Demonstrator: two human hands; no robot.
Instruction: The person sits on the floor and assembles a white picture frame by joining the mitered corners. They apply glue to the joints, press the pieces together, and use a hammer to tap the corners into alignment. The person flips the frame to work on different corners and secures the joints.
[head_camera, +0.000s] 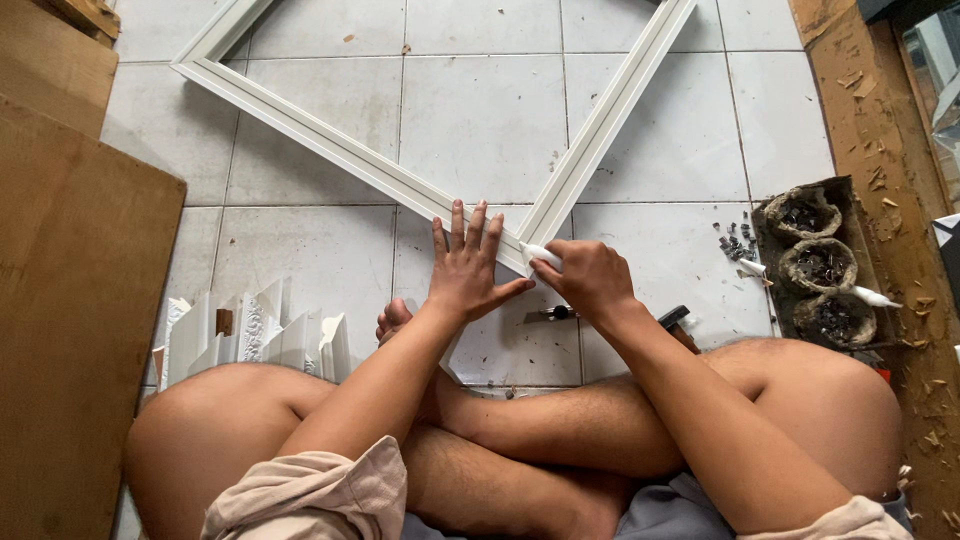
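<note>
A person sits cross-legged on the tiled floor (480, 120). The left hand (465, 268) lies flat with fingers spread on the near corner of a white frame (330, 145). The right hand (590, 275) is closed around a small white tube (540, 255), its tip at that corner joint. White moulding offcuts (255, 335) stand by the left knee; a tray of round cups (820, 265) lies near the floor's right edge.

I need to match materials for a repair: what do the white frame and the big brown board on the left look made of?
The white frame looks like moulded plastic or painted wood, smooth and satin, with ridged profiles mitred at the corner under the left hand; which one is unclear. The brown board looks like plywood or hardboard: flat, matte, unpainted.
</note>
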